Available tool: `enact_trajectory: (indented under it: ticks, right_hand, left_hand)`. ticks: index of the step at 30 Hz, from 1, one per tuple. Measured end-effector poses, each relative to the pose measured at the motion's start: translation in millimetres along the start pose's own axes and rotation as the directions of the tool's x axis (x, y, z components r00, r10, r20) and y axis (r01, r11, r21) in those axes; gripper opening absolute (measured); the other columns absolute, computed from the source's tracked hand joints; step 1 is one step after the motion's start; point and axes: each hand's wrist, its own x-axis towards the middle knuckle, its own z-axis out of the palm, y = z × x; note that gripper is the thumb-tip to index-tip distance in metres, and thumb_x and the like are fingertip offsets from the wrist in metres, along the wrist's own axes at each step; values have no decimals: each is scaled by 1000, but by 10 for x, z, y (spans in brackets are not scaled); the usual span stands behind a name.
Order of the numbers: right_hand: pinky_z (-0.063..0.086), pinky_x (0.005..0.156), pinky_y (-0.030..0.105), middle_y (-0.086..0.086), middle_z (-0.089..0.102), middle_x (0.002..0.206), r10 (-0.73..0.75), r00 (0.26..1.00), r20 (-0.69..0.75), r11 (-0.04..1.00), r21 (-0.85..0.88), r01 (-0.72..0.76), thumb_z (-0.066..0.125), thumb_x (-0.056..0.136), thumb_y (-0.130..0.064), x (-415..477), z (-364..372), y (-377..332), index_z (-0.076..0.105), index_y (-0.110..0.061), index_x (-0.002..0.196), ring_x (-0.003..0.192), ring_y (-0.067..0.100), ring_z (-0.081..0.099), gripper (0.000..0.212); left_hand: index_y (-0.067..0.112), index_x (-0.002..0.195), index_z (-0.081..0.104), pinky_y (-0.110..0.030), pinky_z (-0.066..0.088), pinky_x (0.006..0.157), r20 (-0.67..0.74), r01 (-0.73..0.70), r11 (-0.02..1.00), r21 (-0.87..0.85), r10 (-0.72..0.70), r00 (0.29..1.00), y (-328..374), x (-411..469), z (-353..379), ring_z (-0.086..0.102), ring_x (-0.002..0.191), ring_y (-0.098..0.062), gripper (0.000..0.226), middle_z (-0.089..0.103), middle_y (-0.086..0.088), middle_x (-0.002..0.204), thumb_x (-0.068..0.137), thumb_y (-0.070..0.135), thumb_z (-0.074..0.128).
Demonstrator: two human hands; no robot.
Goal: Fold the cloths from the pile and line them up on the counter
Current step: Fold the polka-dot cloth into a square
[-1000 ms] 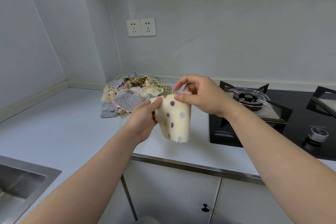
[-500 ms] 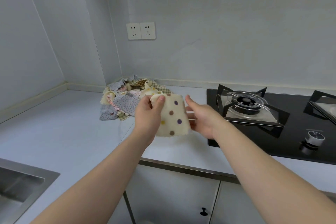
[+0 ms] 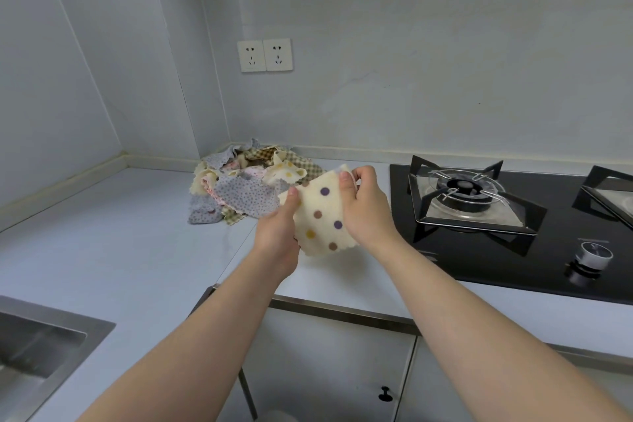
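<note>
Polka-dot cloth (image 3: pixel 322 216), cream with purple, brown and yellow spots, hangs in the air between the two hands, above the front part of the counter (image 3: pixel 120 243) and just left of the gas hob (image 3: pixel 513 226). The left hand (image 3: pixel 277 233) pinches its upper left corner, thumb pressed on the dotted face. The right hand (image 3: pixel 368 205) pinches the upper right corner, thumb and curled fingers closed on the edge. Both hands are therefore holding the cloth and neither is free.

The cloth faces the camera with its dots showing. Its top edge slopes, higher at the right hand than at the left. Its long axis seems to run from that held edge down to the scalloped bottom edge, which hangs free and leans slightly toward the hob. A pale second layer shows at the right-hand corner, but I cannot tell whether the cloth is already doubled over.

The pile (image 3: pixel 246 185) of unfolded cloths lies toward the back of the counter near the wall corner, behind and to the left of the hands, and nearer the left hand. The hanging cloth overlaps the pile's right edge in this view but looks apart from it.

My reading is that the coming move depends on the bare counter directly below. Laying the cloth down there would call for levelling the top edge so the long axis runs square to the counter's front edge.
</note>
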Motion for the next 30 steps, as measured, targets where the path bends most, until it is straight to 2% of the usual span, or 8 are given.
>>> enact_trajectory:
  ticks: [5,12,15,19,22,24,27,30]
  right_hand:
    - [33,56,35,-8,54,72,-52,999,3,960,-275,51,23,105,-49,-30,33,-28,34,-22,102,63,16,52,29]
    - [36,52,33,-1,56,75,37,999,-22,990,-135,-40,26,106,-45,-13,74,94,37,-17,101,65,19,55,30]
    - [37,51,31,0,55,76,93,996,-15,993,-71,-94,28,107,-43,-31,82,155,40,-15,101,62,15,52,31]
    - [39,56,29,-2,58,86,245,968,62,969,-52,-242,26,105,-50,-36,122,207,48,-13,109,73,13,56,43]
    - [40,58,29,3,63,82,314,945,88,949,-53,-310,23,104,-52,-28,139,293,59,-8,89,73,18,60,59]
    - [38,56,29,3,58,74,301,951,69,953,-61,-297,23,107,-46,-49,147,314,54,-10,77,67,19,56,56]
    - [36,63,30,-2,54,82,263,964,35,962,-90,-259,22,108,-43,-76,176,343,53,-12,93,75,16,52,46]
    - [31,55,23,-7,50,80,254,967,-4,962,-105,-253,21,108,-42,-97,199,412,50,-14,98,69,6,46,41]
  left_hand:
    - [14,103,64,-39,58,73,-137,-191,957,220,224,965,-135,38,60,71,90,-26,38,73,-7,96,101,49,48]
    - [13,85,57,-50,57,74,-200,-285,855,434,399,895,-166,40,89,67,81,-31,42,68,-11,86,98,52,50]
    - [9,83,57,-54,56,74,-201,-284,850,443,403,893,-186,37,87,67,82,-35,44,68,-15,86,96,52,53]
    - [15,88,63,-52,59,73,-168,-270,865,424,368,915,-230,13,87,70,78,-26,38,72,-6,84,96,51,55]
    - [14,91,65,-52,60,75,-144,-228,897,380,300,943,-242,12,77,72,82,-27,39,73,-8,88,97,50,53]
    - [10,93,66,-53,59,80,-165,-148,945,291,202,965,-241,24,75,72,88,-31,50,73,-13,95,97,56,48]
    - [11,89,65,-53,58,83,-216,-68,960,273,130,968,-293,77,78,71,91,-34,52,73,-15,96,99,57,43]
    - [12,80,60,-52,58,79,-242,-115,908,403,227,943,-356,137,59,68,83,-33,44,67,-9,83,100,47,43]
